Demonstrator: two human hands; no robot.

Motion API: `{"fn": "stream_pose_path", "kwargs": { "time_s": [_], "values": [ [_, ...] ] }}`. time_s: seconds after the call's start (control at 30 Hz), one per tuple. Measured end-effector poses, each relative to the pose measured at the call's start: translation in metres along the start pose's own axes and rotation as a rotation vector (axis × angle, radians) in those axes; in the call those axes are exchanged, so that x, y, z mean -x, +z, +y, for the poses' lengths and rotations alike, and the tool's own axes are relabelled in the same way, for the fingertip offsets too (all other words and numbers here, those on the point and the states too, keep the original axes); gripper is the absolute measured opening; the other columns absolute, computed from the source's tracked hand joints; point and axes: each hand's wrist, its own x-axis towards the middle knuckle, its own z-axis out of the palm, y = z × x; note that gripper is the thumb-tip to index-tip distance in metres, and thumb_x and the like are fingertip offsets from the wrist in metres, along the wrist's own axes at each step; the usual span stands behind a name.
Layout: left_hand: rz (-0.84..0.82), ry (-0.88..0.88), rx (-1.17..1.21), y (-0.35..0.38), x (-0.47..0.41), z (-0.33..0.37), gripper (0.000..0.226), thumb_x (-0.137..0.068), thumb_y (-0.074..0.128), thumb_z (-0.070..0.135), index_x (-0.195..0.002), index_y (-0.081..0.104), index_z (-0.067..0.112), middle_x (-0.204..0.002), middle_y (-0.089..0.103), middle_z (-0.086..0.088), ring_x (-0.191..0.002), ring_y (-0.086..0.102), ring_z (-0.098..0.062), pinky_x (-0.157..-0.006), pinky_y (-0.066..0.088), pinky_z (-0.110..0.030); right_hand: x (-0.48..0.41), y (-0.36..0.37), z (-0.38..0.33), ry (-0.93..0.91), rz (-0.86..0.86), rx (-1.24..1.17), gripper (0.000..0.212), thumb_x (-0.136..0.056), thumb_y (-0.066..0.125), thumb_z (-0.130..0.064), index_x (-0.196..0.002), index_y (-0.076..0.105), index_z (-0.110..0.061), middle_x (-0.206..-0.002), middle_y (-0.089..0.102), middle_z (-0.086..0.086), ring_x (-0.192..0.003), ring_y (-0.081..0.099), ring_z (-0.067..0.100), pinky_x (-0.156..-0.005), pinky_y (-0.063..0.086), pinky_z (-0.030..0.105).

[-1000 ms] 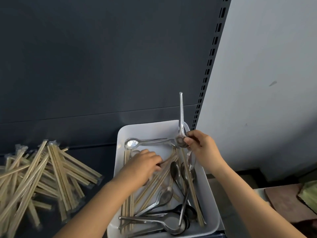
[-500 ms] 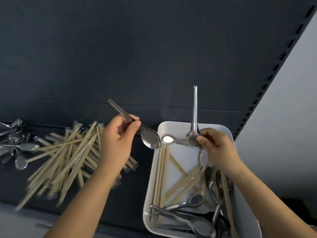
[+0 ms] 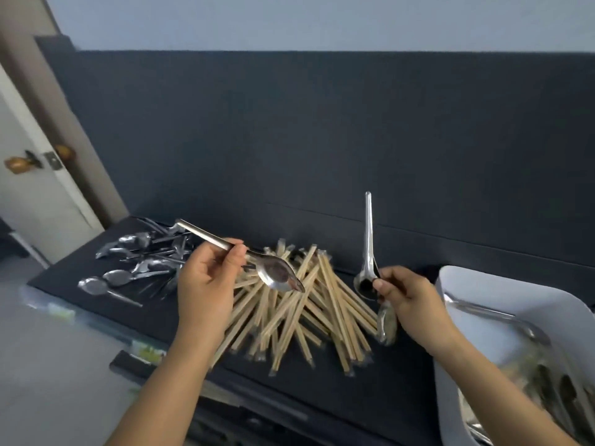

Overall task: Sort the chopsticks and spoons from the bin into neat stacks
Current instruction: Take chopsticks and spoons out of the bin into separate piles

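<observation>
Head view of two bare hands above a dark table (image 3: 370, 397). The left hand (image 3: 209, 284) pinches a metal spoon (image 3: 277, 275) by the handle, its fingers (image 3: 235, 256) clamped on the shaft; the handle points up and to the left, and the bowl hangs over the chopstick pile (image 3: 309, 317) without touching it. The right hand (image 3: 412, 304) has its fingers curled round two further spoons at their necks: an upright spoon (image 3: 369, 233), handle pointing straight up, and a hanging spoon (image 3: 386, 323), which points down below the fist.

The chopstick pile, a loose, criss-crossed heap of pale wrapped pairs, lies on the table between the two hands. The spoon pile (image 3: 138, 259), also untidy, lies on the table to the left of the chopsticks. The white bin (image 3: 476, 284) stands at the right edge of the frame, beside the right forearm; it holds more utensils, blurred, of which one long metal handle is distinct.

Background: a dark wall panel (image 3: 322, 140) and, far left, a door (image 3: 32, 204) with a round knob (image 3: 64, 151).
</observation>
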Motion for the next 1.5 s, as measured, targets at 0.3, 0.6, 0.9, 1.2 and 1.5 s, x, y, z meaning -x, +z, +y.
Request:
{"fn": "stream_pose_path", "kwargs": {
  "time_s": [0.3,0.6,0.9,1.2,1.5],
  "values": [
    [0.248,-0.116,0.006,-0.15,-0.046,-0.029,0.007,-0.089,0.062,0.024,-0.083,0.066,0.025,-0.071,0.068,0.013,-0.07,0.062,-0.001,-0.074,0.049,-0.027,-0.007,0.14,-0.065,-0.053,-0.15,0.021,0.025,-0.092,0.056,-0.009,-0.072,0.059,-0.024,-0.057,0.058,-0.013,-0.053,0.047,0.001,-0.053,0.036,0.013],
    [0.359,-0.295,-0.024,-0.204,-0.073,-0.072,0.005,-0.088,0.063,0.022,-0.083,0.066,0.022,-0.078,0.067,0.002,-0.075,0.062,-0.011,-0.083,0.052,-0.032,-0.054,0.224,-0.076,-0.057,-0.272,0.077,0.016,-0.092,0.057,-0.017,-0.078,0.062,-0.022,-0.071,0.062,0.011,-0.063,0.053,0.025,-0.058,0.042,0.03],
    [0.283,-0.379,-0.21,-0.218,-0.138,-0.103,0.011,-0.088,0.065,0.022,-0.079,0.067,0.016,-0.072,0.067,-0.003,-0.073,0.062,-0.018,-0.083,0.053,-0.041,-0.144,0.302,-0.086,-0.002,-0.34,0.06,0.008,-0.09,0.061,-0.027,-0.084,0.063,-0.023,-0.08,0.069,-0.002,-0.073,0.064,0.022,-0.071,0.052,0.036],
    [0.22,-0.469,-0.22,-0.214,-0.195,-0.136,0.014,-0.088,0.065,0.023,-0.082,0.068,0.01,-0.072,0.068,-0.003,-0.068,0.061,-0.014,-0.071,0.051,-0.026,-0.196,0.337,-0.085,-0.005,-0.343,0.295,0.017,-0.094,0.055,-0.031,-0.101,0.063,-0.018,-0.09,0.066,-0.003,-0.08,0.061,0.012,-0.076,0.052,0.031],
    [0.009,-0.55,-0.165,-0.212,-0.266,-0.18,0.022,-0.088,0.065,0.026,-0.085,0.066,0.004,-0.071,0.066,-0.007,-0.066,0.059,-0.011,-0.079,0.053,-0.034,-0.238,0.363,-0.082,-0.04,-0.233,0.691,0.022,-0.097,0.046,-0.035,-0.104,0.057,-0.017,-0.099,0.063,0.0,-0.086,0.061,0.022,-0.069,0.046,0.032]
  ]
}}
